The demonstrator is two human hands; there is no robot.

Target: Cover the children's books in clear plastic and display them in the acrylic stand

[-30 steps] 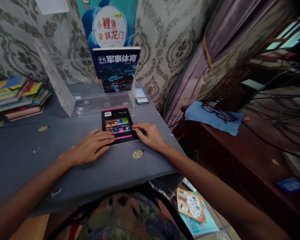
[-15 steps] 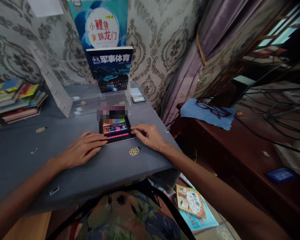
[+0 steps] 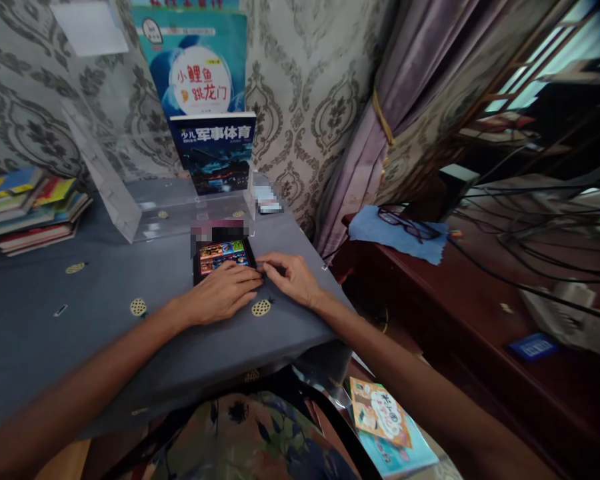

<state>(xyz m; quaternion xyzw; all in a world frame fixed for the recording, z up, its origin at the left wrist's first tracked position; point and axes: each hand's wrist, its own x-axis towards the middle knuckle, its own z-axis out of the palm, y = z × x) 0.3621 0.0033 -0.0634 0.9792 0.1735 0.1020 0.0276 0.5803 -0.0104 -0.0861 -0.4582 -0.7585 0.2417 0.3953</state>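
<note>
A thin black book [image 3: 223,253] with bright pictures on its back cover lies flat on the grey tablecloth [image 3: 105,313]. My left hand [image 3: 221,297] rests palm down across the book's near edge, fingers stretched out and together. Close to the book's near right corner sits my right hand [image 3: 290,277], fingers curled at the edge and meeting the left fingertips. Behind the book stands a clear acrylic stand [image 3: 130,193] holding a dark blue book [image 3: 215,152] and a taller teal book [image 3: 193,63].
A stack of colourful books [image 3: 27,207] sits at the table's left. To the right, a dark wooden desk [image 3: 460,313] carries a blue cloth [image 3: 397,232], glasses and cables. A picture book [image 3: 380,417] lies on the floor. A purple curtain [image 3: 380,127] hangs by the wall.
My left hand has slid right onto the book's near edge, meeting my right hand. The right hand has barely moved. The view has shifted a little.
</note>
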